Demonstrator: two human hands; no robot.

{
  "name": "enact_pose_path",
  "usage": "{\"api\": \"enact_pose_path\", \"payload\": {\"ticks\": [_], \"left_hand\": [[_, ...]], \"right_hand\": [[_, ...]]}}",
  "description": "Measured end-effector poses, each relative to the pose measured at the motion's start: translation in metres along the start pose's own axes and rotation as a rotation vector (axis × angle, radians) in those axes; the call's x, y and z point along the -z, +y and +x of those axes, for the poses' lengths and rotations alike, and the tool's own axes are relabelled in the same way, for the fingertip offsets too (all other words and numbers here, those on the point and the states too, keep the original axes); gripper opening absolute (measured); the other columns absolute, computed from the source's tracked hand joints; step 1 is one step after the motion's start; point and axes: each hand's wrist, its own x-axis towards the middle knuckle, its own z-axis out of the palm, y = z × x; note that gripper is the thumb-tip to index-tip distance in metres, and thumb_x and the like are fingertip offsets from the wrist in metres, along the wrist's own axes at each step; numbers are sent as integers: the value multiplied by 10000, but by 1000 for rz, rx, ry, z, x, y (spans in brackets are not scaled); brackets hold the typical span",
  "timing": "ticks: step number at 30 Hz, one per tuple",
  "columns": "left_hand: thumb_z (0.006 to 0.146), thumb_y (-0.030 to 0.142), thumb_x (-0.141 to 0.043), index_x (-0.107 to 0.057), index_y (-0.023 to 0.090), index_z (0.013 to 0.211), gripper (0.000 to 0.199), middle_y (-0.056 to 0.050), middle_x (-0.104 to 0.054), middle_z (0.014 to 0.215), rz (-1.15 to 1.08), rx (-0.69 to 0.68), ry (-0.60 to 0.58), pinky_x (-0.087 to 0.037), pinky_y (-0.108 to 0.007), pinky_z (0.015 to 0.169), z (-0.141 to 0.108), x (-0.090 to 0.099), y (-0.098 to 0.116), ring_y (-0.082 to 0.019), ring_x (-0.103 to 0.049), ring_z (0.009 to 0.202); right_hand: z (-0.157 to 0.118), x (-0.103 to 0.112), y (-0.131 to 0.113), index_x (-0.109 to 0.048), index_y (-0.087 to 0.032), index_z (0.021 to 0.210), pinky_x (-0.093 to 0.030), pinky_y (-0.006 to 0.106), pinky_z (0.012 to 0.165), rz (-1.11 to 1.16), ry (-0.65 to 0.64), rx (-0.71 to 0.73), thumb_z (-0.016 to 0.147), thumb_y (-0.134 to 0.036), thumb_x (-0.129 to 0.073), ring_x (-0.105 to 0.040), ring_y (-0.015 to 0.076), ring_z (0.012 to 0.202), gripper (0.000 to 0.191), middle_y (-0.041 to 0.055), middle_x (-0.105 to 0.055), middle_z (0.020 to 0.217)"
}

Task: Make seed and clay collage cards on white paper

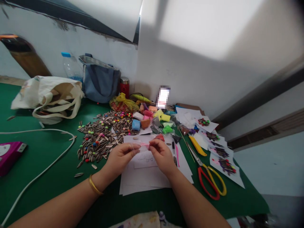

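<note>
Pinching a small pink piece [144, 144] between them, the left hand [121, 155] and the right hand [163, 155] are near each other, thumbs and fingers closed narrowly on it. The piece is above white paper [142, 183], where a line drawing [145, 157] shows partly. To the left lies a heap of striped seeds [102, 139]; to the right, scissors [204, 166] with red and yellow handles. The phone screen [163, 97] is bright but blurred, so I cannot read it; the white patch [4, 148] on the purple box [11, 161] is also too unclear for reading.
</note>
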Motion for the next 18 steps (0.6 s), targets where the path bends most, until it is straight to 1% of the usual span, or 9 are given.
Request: {"api": "enact_pose_path", "payload": {"ticks": [2,4,5,7,8,10,12,15,18], "left_hand": [[862,291,-667,-756,226,898,116,-41,-742,939,92,-67,56,-557,-320,868,-1,-1,1,-188,-691,906],[873,257,-646,-755,228,889,114,-44,-701,928,220,-175,72,-552,-301,825,-3,-3,3,-176,-667,888],[879,237,-632,-755,229,901,125,-47,-678,931,285,-232,59,-548,-292,805,-5,-4,5,-172,-653,882],[882,204,-612,-745,218,937,145,-52,-651,931,372,-339,-14,-545,-273,760,-8,-6,8,-165,-640,855],[878,178,-599,-735,201,922,145,-60,-646,941,409,-371,-34,-545,-276,757,-10,-7,9,-168,-639,856],[866,135,-573,-716,181,892,153,-73,-645,968,472,-406,-56,-549,-289,776,-12,-9,10,-178,-642,874],[860,115,-553,-704,179,887,166,-81,-649,991,514,-420,-63,-551,-304,804,-13,-9,10,-187,-646,899],[870,120,-544,-699,194,969,199,-85,-659,1031,525,-437,-86,-550,-306,842,-12,-6,10,-189,-653,940],[875,126,-552,-689,217,1059,247,-89,-668,1129,499,-451,-88,-538,-308,910,-11,-3,8,-196,-659,1028]], "right_hand": [[-4,-2,-7,-606,-212,976,-473,343,772,-161,42,126,888,-341,-620,-556,180,836,157,48,-592,943],[-8,-7,-13,-587,-211,910,-449,328,743,-219,-1,199,863,-389,-664,-520,177,805,199,28,-557,878],[-10,-10,-16,-578,-211,892,-441,318,724,-218,-41,205,846,-410,-687,-513,173,788,232,18,-546,855],[-12,-17,-18,-562,-209,858,-424,298,686,-221,-71,190,819,-420,-719,-502,162,752,266,2,-530,820],[-12,-19,-18,-556,-209,843,-417,290,676,-231,-79,173,817,-404,-724,-501,158,741,259,-3,-530,811],[-12,-22,-18,-552,-208,827,-411,281,674,-263,-95,155,833,-355,-712,-507,153,738,217,-5,-542,807],[-11,-21,-18,-559,-208,835,-413,281,690,-302,-122,171,854,-313,-690,-525,158,762,169,3,-565,824],[-9,-15,-19,-572,-212,861,-415,294,722,-364,-154,239,893,-299,-640,-550,176,813,115,22,-594,849],[-8,-11,-20,-588,-217,889,-421,307,737,-424,-163,290,941,-305,-566,-564,191,836,105,41,-614,866]]}}
